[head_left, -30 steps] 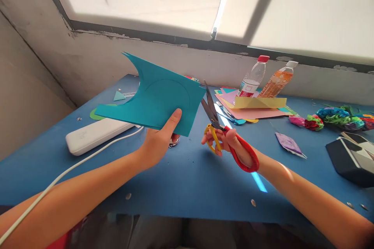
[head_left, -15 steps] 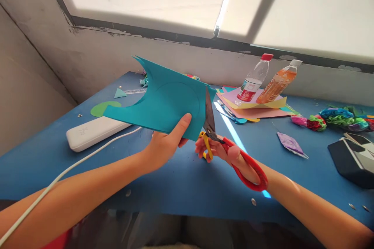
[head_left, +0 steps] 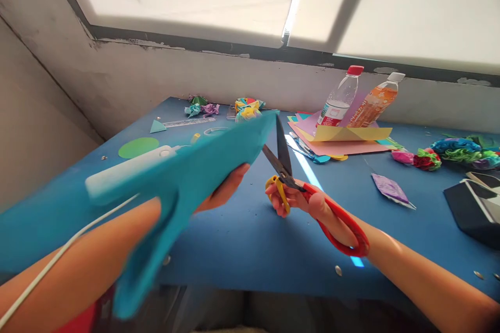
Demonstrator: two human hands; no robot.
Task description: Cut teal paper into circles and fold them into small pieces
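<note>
Blue paper (head_left: pixel 207 158) — tilted, motion-blurred, a strip of it hanging down — is held above the desk (head_left: pixel 234 255) in the left hand (head_left: pixel 224 193), which the sheet partly hides. The right hand (head_left: pixel 299 200) holds the scissors (head_left: pixel 287 178) by their red and yellow handles, blades parted; 1 blade tip meets the paper's upper corner in view, though contact cannot be told. Beyond the paper at left: a white case (head_left: pixel 130 170) and a green disc (head_left: pixel 138 148). At right rear: 2 bottles, 1 red-capped (head_left: pixel 339 101) and 1 white-capped (head_left: pixel 375 106), both leaning, at a paper stack (head_left: pixel 347 148). Nearer, at far right: a purple packet (head_left: pixel 391 191) and crumpled flowers (head_left: pixel 455 152) — well apart from the scissors.
</note>
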